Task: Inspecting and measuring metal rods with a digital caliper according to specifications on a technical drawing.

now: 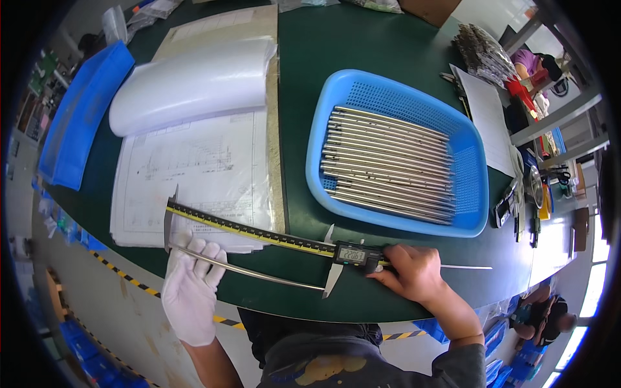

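My left hand [191, 284], in a white glove, holds the left end of a thin metal rod [259, 274] near the table's front edge. The rod lies between the two jaws of a long digital caliper [259, 234] with a yellow and black scale. My bare right hand [413, 271] grips the caliper's sliding display head and presses its jaw against the rod's right end. Behind the caliper a blue perforated plastic basket [469, 161] holds several similar metal rods [388, 165] laid side by side.
A large technical drawing [194, 168] with a rolled-back page lies on the green table [304, 71] at left. A blue tray [81, 113] stands at the far left. Papers, bagged parts and small tools sit at right. Another person sits beyond the table at upper right.
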Tool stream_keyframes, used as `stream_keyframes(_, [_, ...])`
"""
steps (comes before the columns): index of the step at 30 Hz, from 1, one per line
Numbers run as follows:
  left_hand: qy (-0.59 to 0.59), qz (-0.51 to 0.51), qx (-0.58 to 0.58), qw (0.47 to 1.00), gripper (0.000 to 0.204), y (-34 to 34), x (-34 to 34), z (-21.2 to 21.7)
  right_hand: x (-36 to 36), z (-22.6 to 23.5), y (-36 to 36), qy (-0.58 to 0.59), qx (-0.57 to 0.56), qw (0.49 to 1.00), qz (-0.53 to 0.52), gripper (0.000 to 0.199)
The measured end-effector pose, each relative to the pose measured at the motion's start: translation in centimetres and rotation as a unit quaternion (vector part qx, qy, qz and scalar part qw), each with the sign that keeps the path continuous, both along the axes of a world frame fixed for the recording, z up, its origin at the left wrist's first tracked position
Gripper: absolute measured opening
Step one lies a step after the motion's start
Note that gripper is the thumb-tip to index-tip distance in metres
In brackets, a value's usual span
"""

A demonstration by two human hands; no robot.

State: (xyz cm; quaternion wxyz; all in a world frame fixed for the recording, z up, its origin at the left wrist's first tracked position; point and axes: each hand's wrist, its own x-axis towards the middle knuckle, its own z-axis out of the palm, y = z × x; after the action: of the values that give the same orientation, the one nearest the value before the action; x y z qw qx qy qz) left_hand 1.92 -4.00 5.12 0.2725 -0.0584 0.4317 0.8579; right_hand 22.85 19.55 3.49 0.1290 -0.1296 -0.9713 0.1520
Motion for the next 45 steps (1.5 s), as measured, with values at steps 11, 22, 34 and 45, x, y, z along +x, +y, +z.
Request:
stream_keyframes(11, [-0.040, -0.067, -0.006, 0.997, 0.042, -0.3, 2.1, 0.4, -0.1, -0.1, 0.0, -0.013, -0.010, 1.000, 0.002, 0.038])
stream_keyframes(22, [-0.026, -0.059, -0.033, 0.997, 0.041, -0.3, 2.2, 0.5, 0.0, 0.1, 0.0, -0.027, -0.054, 0.998, 0.000, 0.043])
stream_keyframes(34, [-0.038, -0.068, -0.034, 0.996, 0.041, 0.0, 2.0, 0.6, -0.3, 0.9, 0.1, -0.036, -0.115, 0.993, -0.019, 0.036])
stream_keyframes(45, [-0.066, -0.083, -0.004, 0.994, 0.035, -0.4, 1.7, -0.3, 0.1, 0.2, 0.2, -0.019, -0.091, 0.995, -0.020, 0.031])
